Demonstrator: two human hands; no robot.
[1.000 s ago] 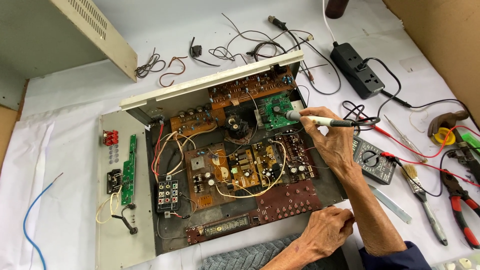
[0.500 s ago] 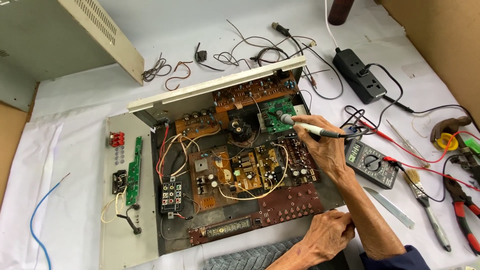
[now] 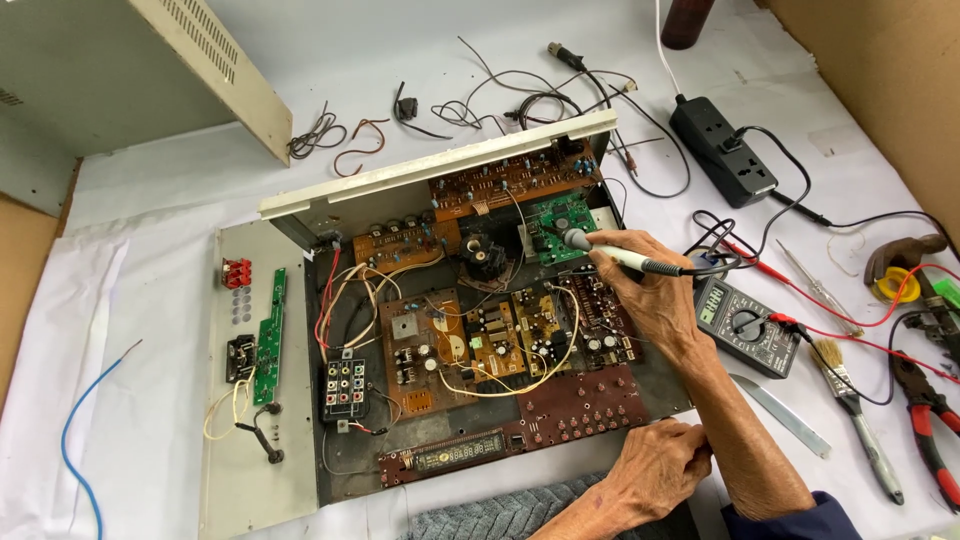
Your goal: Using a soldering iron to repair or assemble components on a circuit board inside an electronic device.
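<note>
An opened amplifier chassis (image 3: 350, 480) lies on the white table, with brown circuit boards (image 3: 470, 340) and a small green board (image 3: 548, 222) inside. My right hand (image 3: 655, 295) holds a white pen-shaped soldering tool (image 3: 620, 257) with a black cable, and its tip touches the green board. My left hand (image 3: 655, 470) rests, fingers curled, on the front edge of the chassis beside a dark red button board (image 3: 585, 405). It holds nothing that I can see.
A black multimeter (image 3: 745, 325) with red leads lies right of the chassis. Farther right are a brush (image 3: 850, 400), red-handled pliers (image 3: 925, 430) and a screwdriver (image 3: 815, 285). A black power strip (image 3: 722, 150), loose wires (image 3: 500, 100), a beige cover (image 3: 215, 70) and a blue wire (image 3: 75, 440) lie around.
The view has shifted slightly. My right hand keeps the tool tip at the green board, moved only a little. My left hand stays on the chassis front edge.
</note>
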